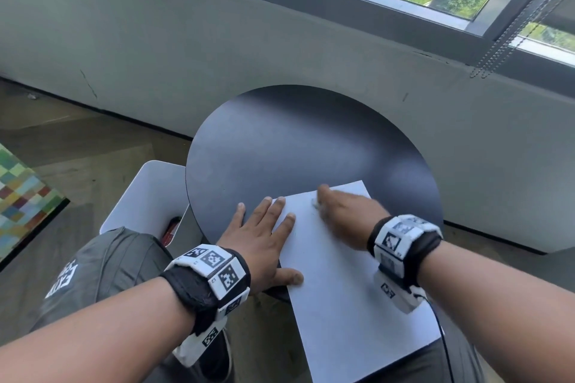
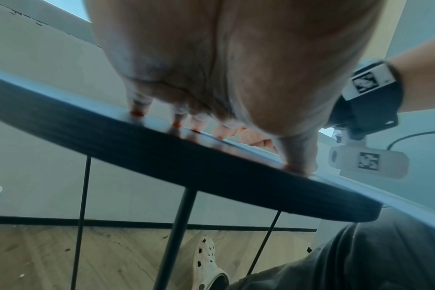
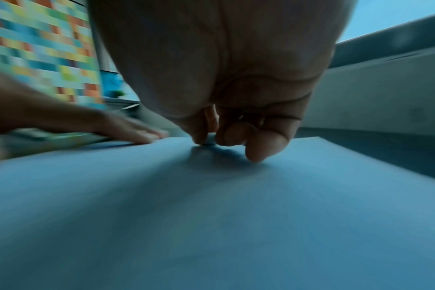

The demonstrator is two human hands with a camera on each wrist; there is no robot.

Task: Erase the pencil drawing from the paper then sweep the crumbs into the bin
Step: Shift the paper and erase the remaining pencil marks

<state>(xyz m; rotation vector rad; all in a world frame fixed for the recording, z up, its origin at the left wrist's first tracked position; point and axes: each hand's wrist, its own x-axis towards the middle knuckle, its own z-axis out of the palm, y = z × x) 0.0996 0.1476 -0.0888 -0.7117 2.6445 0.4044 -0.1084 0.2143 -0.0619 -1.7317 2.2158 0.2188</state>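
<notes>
A white sheet of paper (image 1: 342, 274) lies on the round black table (image 1: 295, 140) and hangs over its near edge. My left hand (image 1: 264, 230) lies flat with spread fingers on the sheet's left edge; the left wrist view shows those fingers (image 2: 137, 109) pressing the tabletop. My right hand (image 1: 339, 214), blurred by motion, is at the sheet's far part and pinches a small white eraser (image 1: 315, 204) against the paper. In the right wrist view the eraser (image 3: 209, 139) sits under the curled fingertips (image 3: 258, 149) on the paper (image 3: 211, 215). Only faint grey marks show beside the eraser.
A white bin (image 1: 146, 196) stands on the floor left of the table, with something red inside. A grey wall and a window are behind the table. A multicoloured panel (image 1: 21, 196) is at the far left. Thin black table legs (image 2: 179, 235) and a white clog (image 2: 209, 261) are below.
</notes>
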